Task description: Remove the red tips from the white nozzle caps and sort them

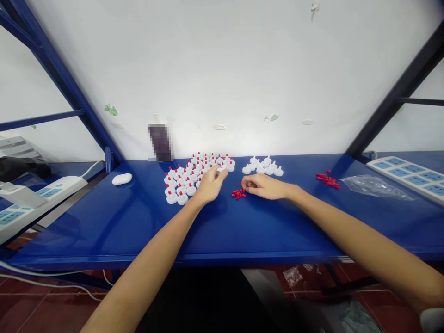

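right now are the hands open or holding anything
Left hand: holding a white cap.
Right hand: curled beside small red pieces; whether holding one cannot be told.

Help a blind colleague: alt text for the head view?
A left hand holds a white cap over a blue table; the right hand is at a pile of red pieces. Red-tipped caps cluster at left, plain caps farther right.

No lettering, label, brand, number or sign can be read anywhere in this view
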Tool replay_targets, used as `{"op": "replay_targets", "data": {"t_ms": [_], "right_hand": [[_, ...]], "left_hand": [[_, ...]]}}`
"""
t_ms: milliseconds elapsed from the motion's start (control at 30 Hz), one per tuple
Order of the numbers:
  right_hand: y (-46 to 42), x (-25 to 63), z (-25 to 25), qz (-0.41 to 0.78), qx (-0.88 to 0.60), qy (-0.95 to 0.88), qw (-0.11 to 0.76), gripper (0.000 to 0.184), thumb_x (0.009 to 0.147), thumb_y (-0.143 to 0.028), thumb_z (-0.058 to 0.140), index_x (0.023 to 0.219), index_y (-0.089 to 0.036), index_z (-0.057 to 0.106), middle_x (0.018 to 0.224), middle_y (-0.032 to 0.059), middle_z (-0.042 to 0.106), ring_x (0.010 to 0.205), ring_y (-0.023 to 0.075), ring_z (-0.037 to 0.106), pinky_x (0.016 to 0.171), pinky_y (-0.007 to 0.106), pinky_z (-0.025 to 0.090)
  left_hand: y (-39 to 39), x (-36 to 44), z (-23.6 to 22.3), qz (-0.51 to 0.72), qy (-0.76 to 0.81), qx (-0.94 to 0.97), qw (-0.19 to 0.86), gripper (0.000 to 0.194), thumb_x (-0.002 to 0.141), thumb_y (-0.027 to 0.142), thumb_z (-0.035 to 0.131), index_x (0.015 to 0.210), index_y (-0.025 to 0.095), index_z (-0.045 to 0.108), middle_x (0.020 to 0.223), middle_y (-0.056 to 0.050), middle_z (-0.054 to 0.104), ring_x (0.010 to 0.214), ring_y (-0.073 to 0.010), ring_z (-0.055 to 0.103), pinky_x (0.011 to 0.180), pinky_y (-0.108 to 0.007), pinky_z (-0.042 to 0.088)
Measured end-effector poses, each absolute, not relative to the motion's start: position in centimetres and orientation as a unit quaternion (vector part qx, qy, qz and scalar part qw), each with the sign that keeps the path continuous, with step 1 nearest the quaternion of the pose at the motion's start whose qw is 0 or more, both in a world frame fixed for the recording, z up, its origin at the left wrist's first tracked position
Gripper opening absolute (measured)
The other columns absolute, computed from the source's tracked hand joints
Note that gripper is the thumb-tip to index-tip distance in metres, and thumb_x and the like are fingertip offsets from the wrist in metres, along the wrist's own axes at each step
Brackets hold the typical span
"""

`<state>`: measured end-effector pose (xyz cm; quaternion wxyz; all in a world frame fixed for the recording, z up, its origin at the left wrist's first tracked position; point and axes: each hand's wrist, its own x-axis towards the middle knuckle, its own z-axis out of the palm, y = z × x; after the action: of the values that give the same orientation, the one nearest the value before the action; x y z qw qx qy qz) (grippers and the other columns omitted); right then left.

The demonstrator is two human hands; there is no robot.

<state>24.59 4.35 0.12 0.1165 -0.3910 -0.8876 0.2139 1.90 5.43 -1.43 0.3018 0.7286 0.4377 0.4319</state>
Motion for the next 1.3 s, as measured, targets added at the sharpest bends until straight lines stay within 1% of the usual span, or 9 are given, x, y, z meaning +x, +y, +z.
{"op": "replay_targets", "data": {"t_ms": [167,333,533,600,667,767,967,1133,1300], "right_hand": [[4.4,24.1,-0.6,0.205,-0.409,-0.855,0.245,0.017,0.087,-0.019,0.04,0.091,-0.018,0.057,0.077,0.0003,0.056,0.07,0.0149,0.05,0.069,0.027,0.037],[4.0,23.0,-1.3,0.222,-0.435,-0.805,0.338,0.027,0.095,-0.04,0.042,0.101,-0.018,0.057,0.073,-0.0018,0.054,0.064,0.0143,0.047,0.064,0.026,0.036],[3.6,22.7,-0.6,0.15,-0.437,-0.813,0.353,0.03,0.097,-0.039,0.038,0.087,-0.018,0.056,0.071,0.0,0.056,0.063,0.0143,0.048,0.063,0.026,0.035],[4.2,23.5,-0.2,0.11,-0.479,-0.795,0.355,0.029,0.095,-0.036,0.038,0.085,-0.017,0.057,0.069,0.0007,0.057,0.062,0.0148,0.048,0.062,0.026,0.034],[5.0,24.7,0.1,0.053,-0.531,-0.784,0.317,0.028,0.093,-0.03,0.038,0.081,-0.017,0.059,0.07,0.0031,0.06,0.064,0.0161,0.051,0.062,0.027,0.032],[6.1,26.5,0.3,-0.008,-0.598,-0.781,0.177,0.026,0.088,-0.028,0.043,0.073,-0.017,0.06,0.071,0.0066,0.064,0.066,0.0182,0.053,0.059,0.028,0.028],[6.7,27.2,-0.3,-0.013,-0.606,-0.781,0.15,0.027,0.091,-0.028,0.044,0.109,-0.017,0.061,0.082,0.0085,0.069,0.074,0.0217,0.06,0.062,0.027,0.032],[6.7,26.9,-0.6,-0.028,-0.61,-0.777,0.153,0.032,0.092,-0.028,0.043,0.12,-0.018,0.056,0.08,0.0075,0.069,0.074,0.0237,0.06,0.062,0.029,0.032],[6.4,26.5,-0.6,-0.013,-0.568,-0.787,0.241,0.032,0.09,-0.023,0.043,0.119,-0.02,0.056,0.073,0.0016,0.066,0.066,0.0191,0.058,0.065,0.027,0.035]], "left_hand": [[5.2,2.0,-2.0,0.385,0.424,0.8,0.179,0.026,0.082,0.042,0.065,0.09,0.018,0.062,0.07,0.002,0.055,0.065,-0.0136,0.049,0.063,-0.026,0.036],[4.9,2.6,-2.2,0.39,0.387,0.828,0.109,0.028,0.079,0.032,0.069,0.103,0.018,0.068,0.082,-0.002,0.06,0.072,-0.0153,0.054,0.071,-0.028,0.041],[4.6,3.0,-2.1,0.41,0.366,0.817,0.173,0.041,0.077,0.036,0.073,0.113,0.017,0.067,0.084,-0.002,0.062,0.071,-0.0139,0.053,0.072,-0.028,0.043],[4.6,3.0,-1.9,0.426,0.373,0.788,0.241,0.035,0.079,0.039,0.07,0.105,0.016,0.067,0.078,0.0,0.061,0.065,-0.0119,0.05,0.066,-0.026,0.041],[4.7,2.8,-1.6,0.422,0.385,0.765,0.297,0.024,0.082,0.039,0.063,0.078,0.015,0.062,0.063,0.002,0.052,0.056,-0.0096,0.043,0.057,-0.024,0.036],[4.8,2.5,-1.6,0.383,0.404,0.763,0.328,0.04,0.081,0.037,0.058,0.052,0.018,0.038,0.049,0.006,0.033,0.047,-0.007,0.03,0.05,-0.024,0.024],[4.7,2.6,-2.0,0.335,0.407,0.789,0.315,0.045,0.083,0.043,0.054,0.05,0.018,0.037,0.048,0.005,0.031,0.047,-0.0075,0.027,0.05,-0.025,0.022],[4.2,2.6,-1.9,0.322,0.369,0.836,0.249,0.044,0.087,0.044,0.05,0.053,0.018,0.042,0.048,0.005,0.034,0.049,-0.0091,0.031,0.053,-0.026,0.023],[3.9,2.8,-1.0,0.323,0.337,0.866,0.179,0.041,0.088,0.039,0.051,0.054,0.018,0.044,0.049,0.004,0.039,0.049,-0.0093,0.033,0.054,-0.027,0.026]]}}
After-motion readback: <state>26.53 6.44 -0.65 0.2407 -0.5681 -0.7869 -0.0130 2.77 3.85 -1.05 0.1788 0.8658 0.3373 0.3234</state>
